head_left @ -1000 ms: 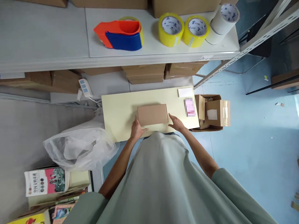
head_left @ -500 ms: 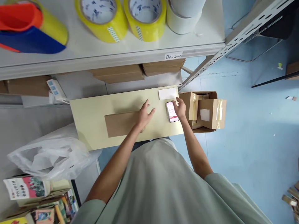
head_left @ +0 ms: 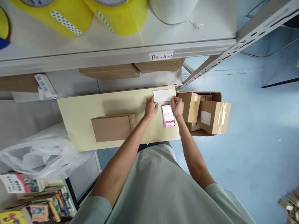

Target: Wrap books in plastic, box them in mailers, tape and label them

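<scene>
A white rectangular paper slip (head_left: pixel 163 95) lies at the far right end of the cream-coloured board. My left hand (head_left: pixel 151 109) is at the slip's near left corner, fingertips against its edge and thumb apart from them. At the near right corner, my right hand (head_left: pixel 177 106) has its thumb and forefinger pinched together on the slip's edge. Between my hands, a smartphone (head_left: pixel 168 115) lies face up with its screen lit, partly blurred. A closed brown cardboard box (head_left: pixel 112 128) rests on the board, left of my left forearm.
The cream board (head_left: pixel 81 107) sits under a grey shelf (head_left: pixel 116 51) bearing yellow tape rolls (head_left: pixel 126 18). An open carton (head_left: pixel 198 133) with smaller boxes stands to the right. Left are a plastic bag (head_left: pixel 44 155) and several books (head_left: pixel 56 202). A shelf post (head_left: pixel 210 67) rises at right.
Both hands have left the cardboard box and moved right to the white slip. The right hand passed over the phone and closed at the slip's corner. The camera view has shifted right and nearer.
</scene>
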Tool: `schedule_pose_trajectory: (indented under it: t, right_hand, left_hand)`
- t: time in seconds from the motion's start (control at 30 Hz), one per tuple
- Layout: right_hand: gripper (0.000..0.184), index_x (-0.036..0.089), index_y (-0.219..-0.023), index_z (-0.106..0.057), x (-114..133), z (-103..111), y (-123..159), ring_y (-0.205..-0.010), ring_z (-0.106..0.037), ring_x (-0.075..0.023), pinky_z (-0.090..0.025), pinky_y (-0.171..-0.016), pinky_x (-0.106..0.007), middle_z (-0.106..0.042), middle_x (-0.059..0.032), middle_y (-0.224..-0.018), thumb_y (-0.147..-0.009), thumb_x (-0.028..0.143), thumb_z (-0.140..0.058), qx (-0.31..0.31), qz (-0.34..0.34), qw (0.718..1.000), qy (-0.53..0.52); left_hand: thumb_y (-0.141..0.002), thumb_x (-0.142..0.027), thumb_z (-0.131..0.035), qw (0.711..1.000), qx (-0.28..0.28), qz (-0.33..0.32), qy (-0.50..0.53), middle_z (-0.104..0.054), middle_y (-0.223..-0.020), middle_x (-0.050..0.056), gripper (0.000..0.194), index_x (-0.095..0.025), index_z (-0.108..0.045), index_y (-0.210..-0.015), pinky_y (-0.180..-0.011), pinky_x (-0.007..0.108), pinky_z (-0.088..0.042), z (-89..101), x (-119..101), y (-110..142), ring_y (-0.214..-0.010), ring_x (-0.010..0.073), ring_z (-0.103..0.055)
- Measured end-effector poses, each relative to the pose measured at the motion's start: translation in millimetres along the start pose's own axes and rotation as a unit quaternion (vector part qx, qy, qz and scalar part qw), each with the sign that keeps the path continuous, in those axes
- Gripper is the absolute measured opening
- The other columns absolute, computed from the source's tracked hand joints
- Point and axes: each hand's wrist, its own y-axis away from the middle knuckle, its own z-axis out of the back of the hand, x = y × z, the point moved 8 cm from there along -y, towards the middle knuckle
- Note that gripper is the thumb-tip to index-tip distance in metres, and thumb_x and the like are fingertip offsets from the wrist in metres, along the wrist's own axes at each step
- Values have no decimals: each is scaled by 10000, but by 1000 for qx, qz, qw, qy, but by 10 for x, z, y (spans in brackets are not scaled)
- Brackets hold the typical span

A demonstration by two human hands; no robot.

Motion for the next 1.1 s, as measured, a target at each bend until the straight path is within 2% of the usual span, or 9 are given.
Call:
schedule_pose_trajectory:
  t: [0.17,0.33,0.53,0.67,0.77,0.83,0.9,1.0,1.1]
  right_hand:
    - [499,164,-1458,-717,9,-30,23,-1269,-733,-310,-597,-1150,-464,-654,-207,-1406,-1155,474,-471,2,-5,1000,9]
    - [475,177,-1407,-734,30,-18,15,-1239,-741,-296,-601,-1127,-430,-658,-196,-1379,-1163,481,-463,3,2,1000,19]
    - [512,183,-1402,-728,19,-26,-10,-1198,-753,-283,-617,-1090,-419,-681,-193,-1366,-1167,537,-442,-3,1,1000,25]
    - [471,183,-1360,-715,57,32,9,-1208,-742,-282,-618,-1051,-399,-686,-200,-1410,-1152,539,-486,-26,-7,1000,12]
    - [384,195,-1223,-715,106,94,18,-1172,-731,-286,-602,-1052,-412,-739,-176,-1300,-1122,534,-565,-47,-15,999,10]
    - [345,204,-1155,-702,137,129,15,-1117,-730,-275,-595,-1051,-412,-763,-150,-1205,-1110,529,-595,-58,-16,998,10]
    - [310,215,-1123,-696,187,153,14,-1082,-726,-263,-602,-1017,-402,-765,-130,-1160,-1109,509,-598,-64,2,998,2]
    - [237,228,-1159,-713,325,130,47,-1128,-717,-268,-618,-974,-398,-741,-131,-1237,-1098,434,-612,-41,66,997,-19]
    - [242,242,-1257,-726,508,72,142,-1277,-678,-298,-593,-1076,-435,-699,-143,-1368,-1052,364,-688,-7,129,992,-6]
  left_hand:
    - [-954,-163,-671,1000,3,2,0,-625,-1458,179,682,-199,-560,-1625,-1225,516,-524,-42,7,14,-1366,348,-634]
    - [-959,-170,-684,1000,1,-1,-6,-633,-1459,180,659,-188,-568,-1608,-1265,485,-484,-41,-47,27,-1445,354,-586]
    - [-979,-176,-675,999,-29,35,-10,-658,-1462,190,591,-161,-608,-1566,-1202,450,-529,-3,-127,99,-1357,330,-667]
    - [-1010,-220,-687,995,-84,50,-5,-718,-1399,144,413,-193,-692,-1422,-1160,408,-544,115,-283,169,-1293,289,-700]
    - [-1036,-311,-718,990,-110,89,6,-776,-1313,111,247,-193,-741,-1251,-1091,353,-562,210,-379,207,-1181,250,-747]
    - [-1034,-356,-738,987,-109,117,23,-825,-1202,78,209,-195,-763,-1166,-1018,323,-578,249,-425,221,-1073,230,-776]
    - [-1023,-380,-752,986,-111,122,38,-856,-1106,46,188,-205,-788,-1084,-975,303,-582,285,-487,228,-1023,223,-790]
    - [-1018,-408,-741,984,-126,101,72,-871,-1023,33,204,-220,-812,-977,-942,291,-584,332,-602,238,-1002,225,-812]
    - [-1020,-390,-722,983,-128,83,100,-872,-974,46,218,-219,-813,-920,-898,302,-593,331,-730,250,-960,235,-822]
